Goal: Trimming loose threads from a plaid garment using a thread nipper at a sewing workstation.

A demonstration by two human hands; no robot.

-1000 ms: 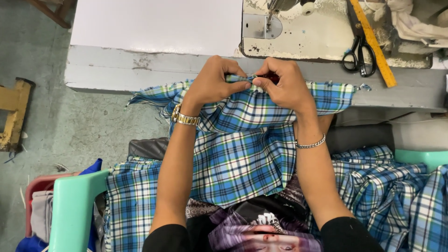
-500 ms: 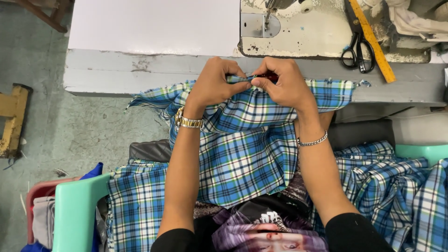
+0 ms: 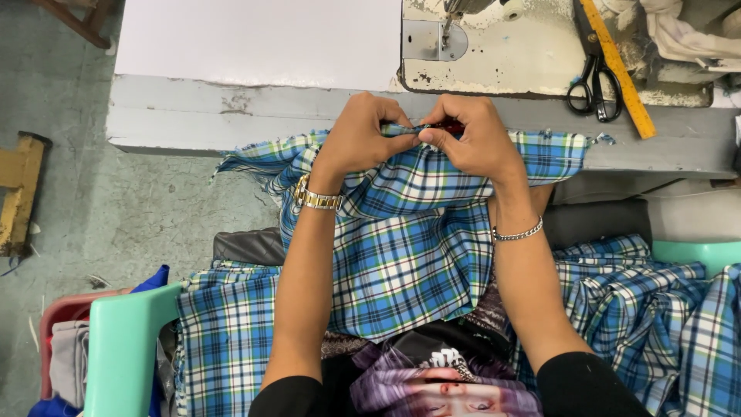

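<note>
A blue plaid cloth (image 3: 401,239) hangs from the front edge of the grey sewing table (image 3: 193,123) down over my lap. My left hand (image 3: 356,139), with a gold watch on the wrist, pinches the cloth's top edge. My right hand (image 3: 477,139), with a chain bracelet on the wrist, pinches the same edge right beside it, and a small red object shows between its fingertips. Both hands touch each other at the fingertips, just in front of the sewing machine's base (image 3: 502,54).
Black scissors (image 3: 593,86) and a yellow ruler (image 3: 617,66) lie on the machine base at the right. A white board (image 3: 255,38) covers the table's left. More plaid pieces (image 3: 664,309) pile at my right; a green chair back (image 3: 123,347) stands at lower left.
Both hands stay pinched on the cloth's top edge; the fingers shift only slightly along it. The view has moved a little.
</note>
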